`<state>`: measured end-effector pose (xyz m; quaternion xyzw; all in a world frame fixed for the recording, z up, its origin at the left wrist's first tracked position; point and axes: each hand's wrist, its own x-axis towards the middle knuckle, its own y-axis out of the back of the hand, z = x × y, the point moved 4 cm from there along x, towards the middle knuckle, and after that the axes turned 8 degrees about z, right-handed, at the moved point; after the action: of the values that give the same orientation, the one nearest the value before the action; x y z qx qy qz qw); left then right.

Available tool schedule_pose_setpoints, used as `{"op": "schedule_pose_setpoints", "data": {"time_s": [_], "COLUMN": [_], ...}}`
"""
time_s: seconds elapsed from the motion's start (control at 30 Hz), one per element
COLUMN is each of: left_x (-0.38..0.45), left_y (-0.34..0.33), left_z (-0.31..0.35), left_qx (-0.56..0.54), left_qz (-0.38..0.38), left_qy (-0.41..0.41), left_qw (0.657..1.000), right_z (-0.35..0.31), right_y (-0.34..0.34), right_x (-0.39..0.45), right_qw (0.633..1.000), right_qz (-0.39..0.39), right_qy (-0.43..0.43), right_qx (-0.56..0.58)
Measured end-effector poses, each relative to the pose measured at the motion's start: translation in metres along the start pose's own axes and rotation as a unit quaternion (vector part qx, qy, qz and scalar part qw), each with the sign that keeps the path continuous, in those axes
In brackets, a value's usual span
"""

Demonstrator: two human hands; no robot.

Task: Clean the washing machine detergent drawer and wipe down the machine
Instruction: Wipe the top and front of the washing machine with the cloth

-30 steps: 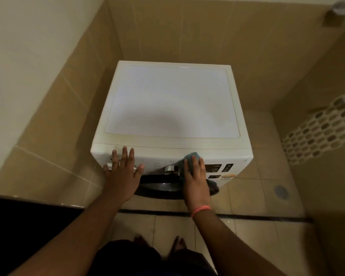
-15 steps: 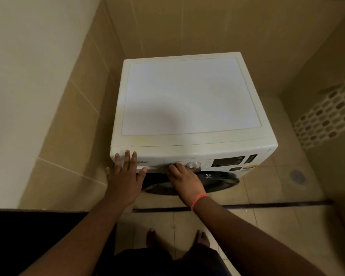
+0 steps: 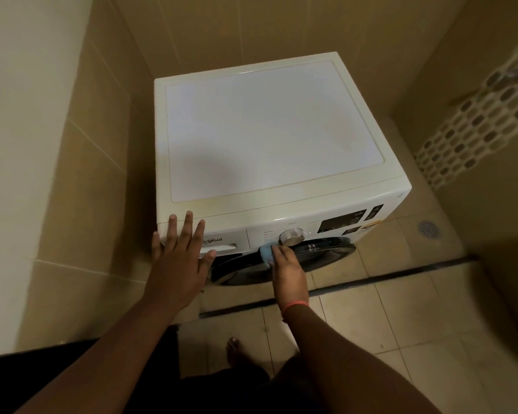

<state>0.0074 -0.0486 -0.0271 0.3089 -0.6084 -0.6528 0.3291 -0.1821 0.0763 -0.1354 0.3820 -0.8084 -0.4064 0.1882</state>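
Progress: wiping front panel of washing machine (image 3: 260, 138); detergent drawer (image 3: 228, 242) closed, cleaning not evident.
Left hand (image 3: 178, 258): fingers spread flat over drawer front, holding nothing.
Right hand (image 3: 287, 270): fingers pressing blue cloth (image 3: 266, 253) below dial (image 3: 292, 236).
Change: cloth visible again, now left of and below dial.

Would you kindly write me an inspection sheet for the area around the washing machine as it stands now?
Surface: washing machine top is white and bare, with yellowish edging along the front.
Job's things: detergent drawer is closed; blue cloth sits against the front panel just below the silver dial.
Clutter: nothing seen.
Grippers: left hand is flat with fingers spread over the drawer corner; right hand holds the cloth.
Cables: nothing seen.
Surroundings: tan tiled walls and floor, floor drain at right, patterned mat hanging on the right wall.
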Motion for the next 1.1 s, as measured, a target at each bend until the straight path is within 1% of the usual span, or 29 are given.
{"op": "schedule_pose_setpoints", "data": {"time_s": [0.03, 0.07, 0.1, 0.13, 0.2, 0.43, 0.53, 0.7, 0.77, 0.83, 0.9, 0.97, 1.0, 1.03, 1.1], "left_x": [0.004, 0.008, 0.012, 0.015, 0.019, 0.029, 0.032, 0.038, 0.041, 0.043, 0.046, 0.049, 0.05, 0.051, 0.053], "left_y": [0.001, 0.001, 0.001, 0.001, 0.0, 0.001, 0.001, 0.001, 0.0, -0.001, -0.003, -0.005, -0.006, -0.007, -0.008], "left_z": [0.003, 0.006, 0.009, 0.012, 0.017, 0.026, 0.032, 0.041, 0.042, 0.045, 0.049, 0.052, 0.055, 0.058, 0.063], "left_qx": [0.006, 0.012, 0.019, 0.023, 0.026, 0.045, 0.052, 0.051, 0.047, 0.047, 0.047, 0.042, 0.037, 0.033, 0.03], "left_qz": [0.005, 0.007, 0.007, 0.007, 0.002, 0.008, 0.007, 0.011, 0.013, 0.014, 0.014, 0.013, 0.013, 0.012, 0.011], "left_qy": [-0.018, -0.032, -0.044, -0.053, -0.064, -0.102, -0.12, -0.125, -0.12, -0.119, -0.119, -0.113, -0.11, -0.108, -0.108], "left_qw": [1.0, 0.999, 0.999, 0.998, 0.998, 0.994, 0.991, 0.991, 0.992, 0.992, 0.992, 0.993, 0.993, 0.994, 0.994], "right_z": [-0.001, -0.001, -0.001, -0.001, 0.0, 0.003, 0.006, 0.019, 0.026, 0.032, 0.039, 0.037, 0.031, 0.023, 0.01], "right_y": [0.002, 0.005, 0.006, 0.007, 0.008, 0.009, 0.008, 0.028, 0.039, 0.054, 0.064, 0.067, 0.066, 0.063, 0.059], "right_x": [-0.001, -0.001, 0.0, 0.002, 0.004, 0.001, 0.0, 0.009, 0.017, 0.026, 0.037, 0.044, 0.046, 0.047, 0.046], "right_qw": [0.995, 0.979, 0.956, 0.932, 0.902, 0.796, 0.769, 0.739, 0.71, 0.67, 0.643, 0.643, 0.654, 0.672, 0.721], "right_qz": [0.028, 0.051, 0.066, 0.076, 0.083, 0.128, 0.132, 0.174, 0.196, 0.23, 0.248, 0.244, 0.234, 0.22, 0.203], "right_qy": [-0.072, -0.144, -0.206, -0.248, -0.295, -0.416, -0.45, -0.481, -0.508, -0.533, -0.555, -0.556, -0.551, -0.542, -0.502], "right_qx": [0.064, 0.134, 0.201, 0.252, 0.304, 0.421, 0.435, 0.438, 0.448, 0.463, 0.466, 0.466, 0.463, 0.455, 0.432]}}
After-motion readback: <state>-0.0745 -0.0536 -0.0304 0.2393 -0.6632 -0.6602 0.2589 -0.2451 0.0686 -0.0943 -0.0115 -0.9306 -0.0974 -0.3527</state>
